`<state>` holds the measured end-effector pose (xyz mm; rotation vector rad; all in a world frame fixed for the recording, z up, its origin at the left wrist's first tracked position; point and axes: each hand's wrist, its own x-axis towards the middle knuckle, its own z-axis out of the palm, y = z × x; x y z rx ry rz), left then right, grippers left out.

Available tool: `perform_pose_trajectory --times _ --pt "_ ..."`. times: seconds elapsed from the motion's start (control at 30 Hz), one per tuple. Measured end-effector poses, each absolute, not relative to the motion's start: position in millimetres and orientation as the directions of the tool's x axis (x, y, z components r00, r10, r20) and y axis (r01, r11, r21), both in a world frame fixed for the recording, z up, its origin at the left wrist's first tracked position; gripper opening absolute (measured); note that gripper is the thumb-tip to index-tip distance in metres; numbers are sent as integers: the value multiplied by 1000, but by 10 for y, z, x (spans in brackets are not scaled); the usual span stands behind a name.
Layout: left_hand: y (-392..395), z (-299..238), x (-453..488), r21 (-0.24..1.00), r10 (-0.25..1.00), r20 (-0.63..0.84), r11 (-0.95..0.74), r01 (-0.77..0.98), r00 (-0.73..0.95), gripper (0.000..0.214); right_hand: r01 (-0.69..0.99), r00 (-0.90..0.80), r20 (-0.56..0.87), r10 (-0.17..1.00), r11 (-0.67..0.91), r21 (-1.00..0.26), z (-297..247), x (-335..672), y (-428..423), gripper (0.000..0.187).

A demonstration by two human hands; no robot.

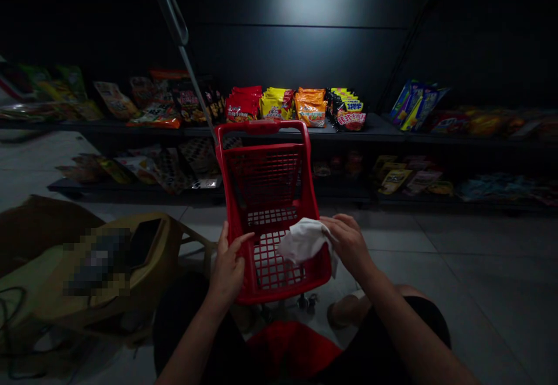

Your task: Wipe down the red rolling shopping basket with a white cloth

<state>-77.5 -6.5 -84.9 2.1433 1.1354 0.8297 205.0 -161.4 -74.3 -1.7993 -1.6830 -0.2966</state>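
Right hand [349, 244] pinches a limp white fabric cloth [303, 238] at the red plastic lattice cart's right rim [323, 268], draped inward, likely for slack. Left hand [229, 266] unclenched, fingers spread at the left rim, presumably bracing; casters [302, 301] could roll.

I see red plastic shopping cart [265, 190], upright, lattice-bottomed; rumpled white cloth [305, 239] bunched over its right side, partly inside.

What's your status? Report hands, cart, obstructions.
Left hand at red cart's left rim. Right hand gripping white cloth by right rim. Cloth hides part of basket floor. Stool close on left.
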Motion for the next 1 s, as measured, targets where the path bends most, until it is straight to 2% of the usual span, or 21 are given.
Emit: perform_pose_trajectory --times 0.17,0.27,0.4,0.47,0.57,0.67,0.77,0.9,1.0 --pt "9 -871 -870 749 841 260 -485 451 474 58 920 108 566 817 133 -369 -927 1759 -1888 25" --pt "81 -847 -912 760 822 258 -497 418 508 56 886 177 529 830 100 -452 -891 1895 -1786 25" --pt "178 -801 -862 772 798 255 -508 381 547 55 849 353 539 765 -19 -529 -689 2195 -1395 27" --pt "243 -799 -822 777 793 243 -504 378 558 55 854 348 542 765 -20 -520 -636 2144 -1358 25" --pt "362 -810 -792 780 775 239 -513 360 586 56 874 223 496 839 53 -483 -657 1892 -1549 20" --pt "453 -807 -795 782 753 241 -524 336 612 56 860 156 430 889 92 -503 -686 1822 -1681 20" --pt "460 -789 -786 788 743 248 -528 316 621 54 850 211 445 870 61 -523 -632 2081 -1503 19" --pt "404 -784 -758 795 741 249 -524 305 624 52 838 367 508 779 -39 -545 -550 2286 -1225 25" --pt "432 -812 -813 798 742 253 -522 300 621 50 846 332 469 818 -38 -532 -551 1987 -1379 21"
